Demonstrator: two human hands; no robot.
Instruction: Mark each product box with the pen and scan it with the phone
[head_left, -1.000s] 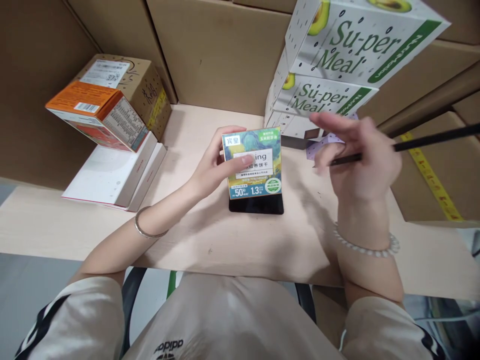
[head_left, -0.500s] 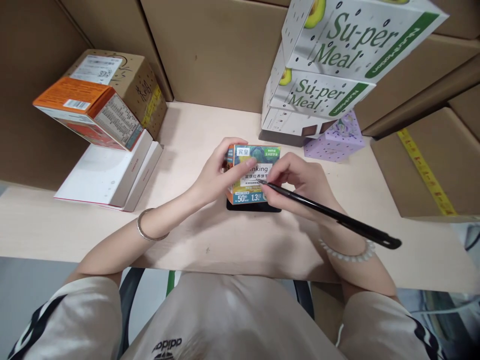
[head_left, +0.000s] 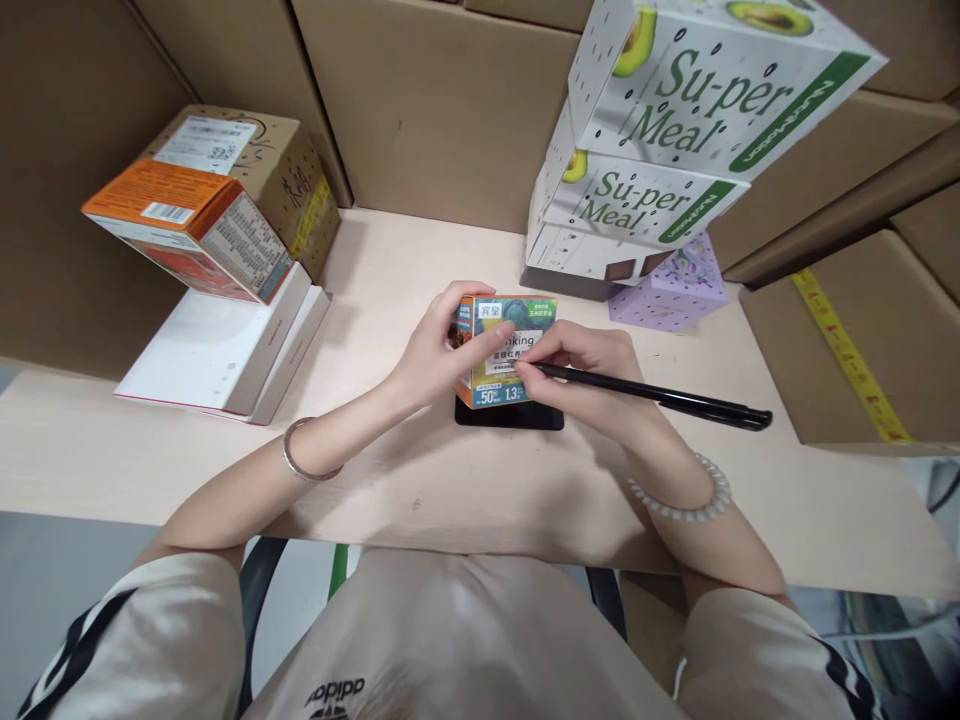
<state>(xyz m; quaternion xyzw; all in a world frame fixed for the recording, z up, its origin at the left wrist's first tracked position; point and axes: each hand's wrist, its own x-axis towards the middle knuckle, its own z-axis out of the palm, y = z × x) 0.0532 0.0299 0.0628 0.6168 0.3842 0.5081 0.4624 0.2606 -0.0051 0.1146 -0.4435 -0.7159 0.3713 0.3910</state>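
Note:
A small colourful printed carton (head_left: pixel 495 394) is tilted up toward me near the middle of the table. My left hand (head_left: pixel 448 345) grips it from the left, thumb across its front face and fingers behind. Between the thumb and fingers of my right hand (head_left: pixel 592 370) is a black pen (head_left: pixel 667 396), its tip at the carton's white label and its back end pointing right. Whether the tip touches the carton I cannot tell. Under the carton, a flat black object (head_left: pixel 517 415) like a phone lies on the table, partly covered.
White Su-per Meal boxes (head_left: pixel 675 105) are stacked at the back right, beside a purple box (head_left: pixel 671 290). At left, an orange box (head_left: pixel 165 200) rests on white boxes (head_left: pixel 202 350), with a brown carton (head_left: pixel 262 140) behind. A taped cardboard box (head_left: pixel 817 350) stands far right.
My right hand has shifted slightly left, and the pen has swung so its back end sits higher and further left. My left hand keeps its hold on the carton. The view has moved a little.

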